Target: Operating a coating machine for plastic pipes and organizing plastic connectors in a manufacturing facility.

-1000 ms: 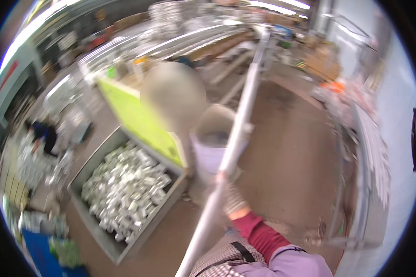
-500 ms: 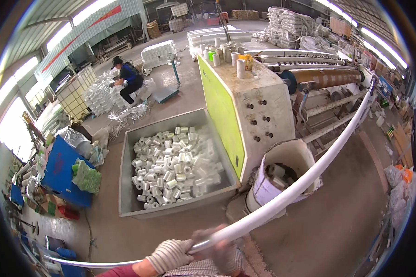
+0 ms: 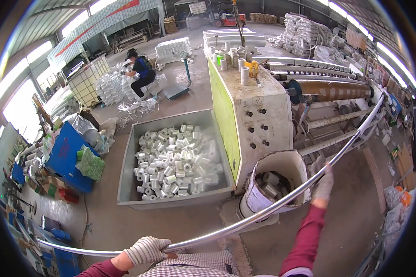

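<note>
A long, shiny metal pole [image 3: 245, 223] stretches across in front of me, bowed by the lens, from the lower left to the machine at the right. My left hand [image 3: 148, 249], in a striped knit glove, is closed around it near my apron. Farther along, my gloved right hand [image 3: 322, 182] grips the pole with the arm stretched forward. Beyond that hand, the pole's far part [image 3: 373, 111] looks white and thicker. Below the pole stands a whitish round bin [image 3: 259, 197] with several roll pieces inside.
A grey metal bin [image 3: 125, 182] full of short white rolls [image 3: 171, 161] stands ahead. Beside it is a white and lime-green machine cabinet [image 3: 263, 111] with rollers [image 3: 333, 91]. A blue box [image 3: 71, 157] stands at left. A co-worker [image 3: 141, 74] sits by white bundles farther back.
My right hand has moved from beside the left one far along the pole, to the right. Bare metal now shows where white covered the pole. My left hand has shifted slightly left.
</note>
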Demonstrator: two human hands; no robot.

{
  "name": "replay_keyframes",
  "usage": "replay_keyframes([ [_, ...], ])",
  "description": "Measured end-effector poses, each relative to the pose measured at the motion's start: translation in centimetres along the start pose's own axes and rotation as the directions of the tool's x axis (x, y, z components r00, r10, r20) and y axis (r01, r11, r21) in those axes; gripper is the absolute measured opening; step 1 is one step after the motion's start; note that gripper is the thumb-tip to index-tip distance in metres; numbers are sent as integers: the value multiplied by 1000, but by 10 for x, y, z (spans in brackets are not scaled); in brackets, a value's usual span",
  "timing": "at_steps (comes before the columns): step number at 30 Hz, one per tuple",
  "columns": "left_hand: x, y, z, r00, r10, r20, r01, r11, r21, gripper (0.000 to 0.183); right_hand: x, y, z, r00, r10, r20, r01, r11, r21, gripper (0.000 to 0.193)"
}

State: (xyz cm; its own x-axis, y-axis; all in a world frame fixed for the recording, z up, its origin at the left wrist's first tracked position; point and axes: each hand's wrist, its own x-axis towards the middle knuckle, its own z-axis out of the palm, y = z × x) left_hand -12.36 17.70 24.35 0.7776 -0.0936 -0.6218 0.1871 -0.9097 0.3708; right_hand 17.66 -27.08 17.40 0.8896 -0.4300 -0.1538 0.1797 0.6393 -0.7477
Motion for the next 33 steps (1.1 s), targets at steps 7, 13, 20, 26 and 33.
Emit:
replay_keyframes([
  [7,-15,-103,46,988,152,16,-146,973,-179,40,-196,54,8,944,-92,316,-15,947,319,45],
  [13,17,-68,33,828,557,-71,-508,689,-518,47,-383,144,-37,816,287,501,82,801,-592,71],
  [20,-83,85,23,374,927,35,-447,213,-869,50,-556,255,-106,577,393,716,619,362,-697,50],
  [26,-242,162,113,-213,915,-342,-650,-394,-649,27,-658,192,-251,966,-254,57,131,284,-950,27],
  [33,-411,218,312,-355,899,-257,-608,-430,-667,34,-973,56,-317,515,-390,-764,-199,812,-548,31],
])
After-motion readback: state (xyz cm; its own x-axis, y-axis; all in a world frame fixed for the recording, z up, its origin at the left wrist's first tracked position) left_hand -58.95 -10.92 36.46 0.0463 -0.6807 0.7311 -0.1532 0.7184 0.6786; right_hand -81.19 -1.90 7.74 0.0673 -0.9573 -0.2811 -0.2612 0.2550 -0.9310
